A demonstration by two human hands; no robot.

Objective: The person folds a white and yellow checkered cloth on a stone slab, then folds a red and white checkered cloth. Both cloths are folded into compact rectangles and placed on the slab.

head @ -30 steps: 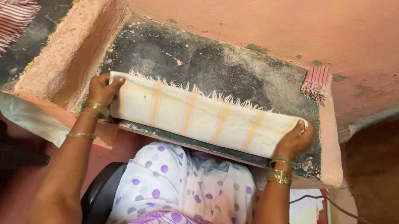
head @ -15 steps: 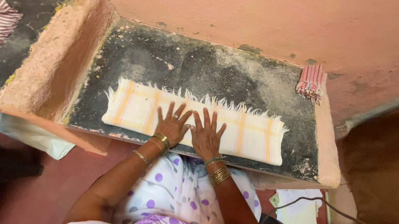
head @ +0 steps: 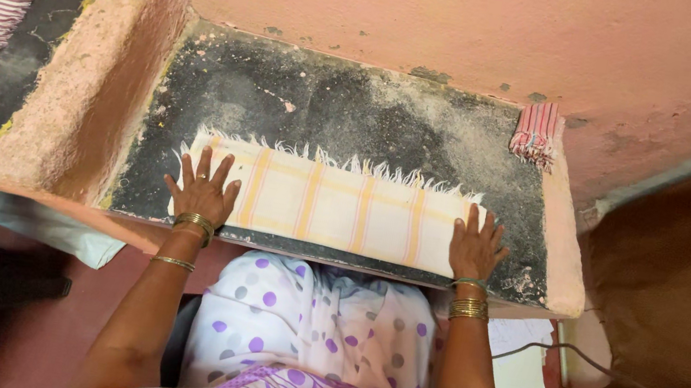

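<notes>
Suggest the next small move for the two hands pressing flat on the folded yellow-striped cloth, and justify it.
Probably fold one end over to the other: the left hand and right hand rest flat on opposite ends of the cloth, which lies smooth in a long strip.

I see a folded cream cloth [head: 334, 210] with yellow-orange stripes, flat along the near edge of the dark worktop [head: 357, 115], white fringe on its far side, long edge running left to right

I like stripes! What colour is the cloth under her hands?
Cream cloth with orange-yellow checked stripes, head view.
</notes>
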